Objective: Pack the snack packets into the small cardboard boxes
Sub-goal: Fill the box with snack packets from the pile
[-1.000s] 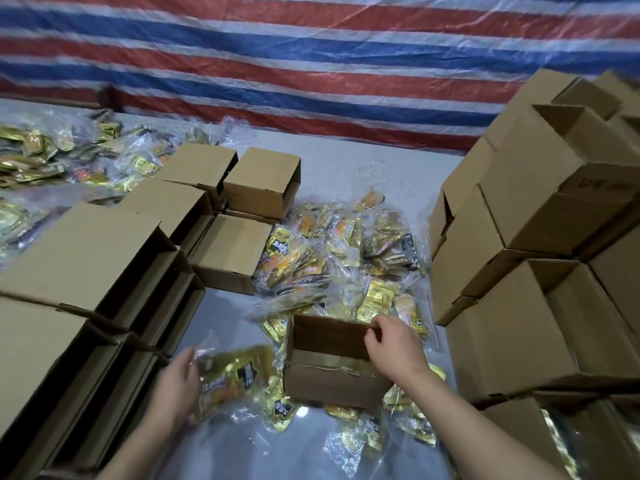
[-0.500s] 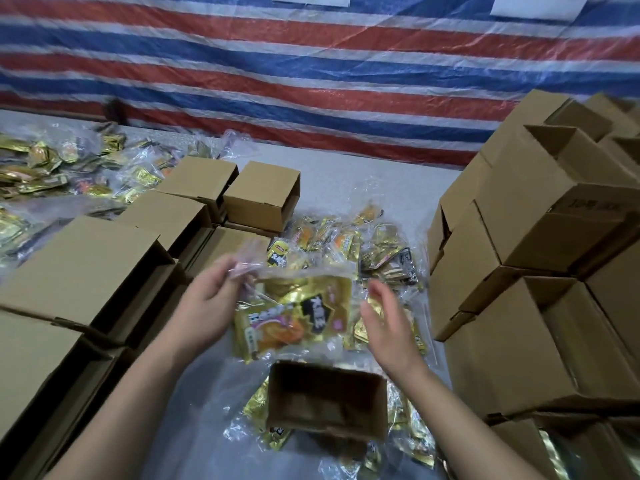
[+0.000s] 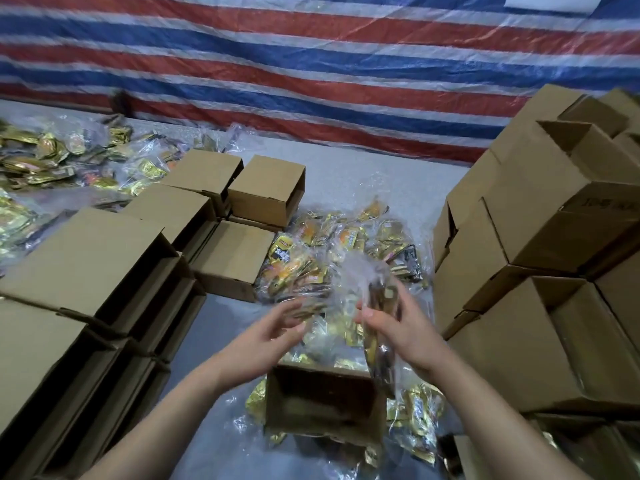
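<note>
At the far left, a heap of snack packets (image 3: 52, 157) lay on the grey surface (image 3: 363, 174), with rows of cardboard boxes (image 3: 104, 258) lying on their sides just right of it; the left hand (image 3: 273, 337) hovered with fingers straight and loosely spread, holding nothing; below and between the 2 hands an open small box (image 3: 325, 403) sat upright on scattered packets; beyond it a second pile of packets (image 3: 332, 251) lay in clear wrap; the right hand (image 3: 405, 334) gripped a clear bag of snack packets (image 3: 381, 327), blurred, held edge-on above the box's right rim; stacked boxes (image 3: 540, 237) rose at the right, before a striped tarpaulin (image 3: 311, 64).
</note>
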{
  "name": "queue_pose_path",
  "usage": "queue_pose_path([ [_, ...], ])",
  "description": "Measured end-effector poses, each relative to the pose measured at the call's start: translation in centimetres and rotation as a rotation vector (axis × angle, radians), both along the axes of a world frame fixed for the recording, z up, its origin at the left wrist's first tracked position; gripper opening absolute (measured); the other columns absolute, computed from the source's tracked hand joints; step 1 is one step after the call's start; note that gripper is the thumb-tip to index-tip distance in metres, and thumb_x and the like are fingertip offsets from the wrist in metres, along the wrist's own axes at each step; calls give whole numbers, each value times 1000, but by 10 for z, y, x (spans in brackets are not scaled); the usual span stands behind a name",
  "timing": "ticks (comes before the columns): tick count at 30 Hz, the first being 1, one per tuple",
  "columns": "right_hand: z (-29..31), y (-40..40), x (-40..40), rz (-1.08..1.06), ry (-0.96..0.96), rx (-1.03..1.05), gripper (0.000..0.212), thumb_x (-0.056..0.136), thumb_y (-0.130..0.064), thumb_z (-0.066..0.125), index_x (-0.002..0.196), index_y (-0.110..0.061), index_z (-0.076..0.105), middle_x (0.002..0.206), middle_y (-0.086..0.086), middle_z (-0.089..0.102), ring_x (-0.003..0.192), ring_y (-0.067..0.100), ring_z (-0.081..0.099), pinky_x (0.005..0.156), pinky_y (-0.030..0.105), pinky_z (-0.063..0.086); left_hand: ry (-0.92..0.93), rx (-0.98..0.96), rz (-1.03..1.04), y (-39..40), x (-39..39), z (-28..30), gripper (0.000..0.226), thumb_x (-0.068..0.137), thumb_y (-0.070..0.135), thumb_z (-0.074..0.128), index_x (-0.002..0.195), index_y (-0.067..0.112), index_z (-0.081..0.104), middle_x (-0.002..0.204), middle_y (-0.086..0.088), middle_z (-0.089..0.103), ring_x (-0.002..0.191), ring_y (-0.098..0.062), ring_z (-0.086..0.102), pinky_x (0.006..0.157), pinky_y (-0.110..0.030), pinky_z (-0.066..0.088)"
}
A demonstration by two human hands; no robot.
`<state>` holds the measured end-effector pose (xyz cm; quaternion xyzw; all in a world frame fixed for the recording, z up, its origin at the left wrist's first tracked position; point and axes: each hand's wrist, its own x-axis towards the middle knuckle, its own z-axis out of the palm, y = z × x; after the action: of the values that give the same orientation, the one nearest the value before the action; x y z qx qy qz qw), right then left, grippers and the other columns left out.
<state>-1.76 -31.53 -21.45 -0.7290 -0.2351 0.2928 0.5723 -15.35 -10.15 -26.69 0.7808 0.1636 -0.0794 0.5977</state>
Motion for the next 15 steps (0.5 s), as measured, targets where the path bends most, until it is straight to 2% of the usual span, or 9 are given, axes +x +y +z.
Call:
queue_pose_path([
  [2, -2, -5, 0, -22, 157, 102, 60, 70, -32, 74, 120, -5, 55, 98, 3, 74, 104, 27, 69, 92, 45, 54, 109, 301, -125, 4, -27, -37, 57, 85, 66, 54, 136, 53, 31, 139, 25, 43, 125, 11, 42, 109, -15, 31],
  [3, -2, -5, -1, -7, 202, 140, 65, 68, -33, 74, 119, 2, 55, 100, 7, 73, 104, 27, 69, 91, 45, 54, 145, 343, -154, 3, -37, -52, 58, 90, 61, 52, 142, 48, 30, 143, 26, 37, 129, 10, 35, 108, -11, 25],
  [5, -3, -4, -7, 84, 223, 151, 75, 65, -37, 74, 122, 7, 53, 110, 14, 70, 106, 28, 68, 91, 43, 56, 186, 331, -134, -4, -44, -71, 53, 98, 52, 46, 147, 38, 34, 145, 23, 35, 135, 4, 32, 111, -13, 22],
  [7, -6, 1, -15, 230, 202, 80, 68, 68, -34, 75, 127, -8, 53, 114, 10, 69, 103, 18, 69, 87, 33, 56, 177, 276, -53, -10, -40, -77, 36, 102, 43, 43, 137, 32, 47, 137, 17, 48, 129, -1, 44, 106, -13, 30],
  [9, -13, 10, -26, 401, 75, -65, 57, 75, -23, 78, 126, -23, 53, 113, -3, 68, 97, 1, 65, 86, 19, 50, 160, 196, 56, -14, -32, -77, 15, 104, 26, 47, 110, 30, 60, 108, 16, 64, 103, 3, 59, 86, -4, 39],
  [10, -19, 15, -31, 495, -34, -168, 54, 77, -22, 78, 125, -26, 55, 112, -8, 67, 96, -3, 62, 86, 15, 48, 149, 138, 85, -14, -28, -76, 17, 102, 15, 51, 101, 29, 61, 95, 17, 65, 90, 7, 62, 77, -1, 40],
  [11, -25, 19, -35, 598, -146, -275, 52, 78, -24, 78, 125, -29, 57, 110, -11, 67, 94, -4, 61, 83, 13, 48, 138, 80, 90, -11, -24, -75, 23, 100, 7, 54, 100, 29, 61, 93, 19, 64, 85, 13, 62, 74, 0, 41],
  [13, -37, 28, -37, 769, -306, -461, 47, 78, -30, 75, 121, -32, 56, 101, -11, 65, 87, 3, 61, 75, 17, 49, 120, 11, 78, -6, -19, -73, 23, 100, 13, 55, 108, 34, 60, 103, 24, 63, 95, 21, 58, 84, -4, 45],
  [15, -49, 37, -33, 835, -308, -602, 41, 81, -33, 69, 120, -28, 55, 100, -8, 64, 87, 12, 62, 74, 23, 50, 142, 12, 66, -3, -12, -74, 17, 103, 32, 50, 116, 36, 60, 118, 21, 63, 110, 7, 58, 100, -18, 45],
])
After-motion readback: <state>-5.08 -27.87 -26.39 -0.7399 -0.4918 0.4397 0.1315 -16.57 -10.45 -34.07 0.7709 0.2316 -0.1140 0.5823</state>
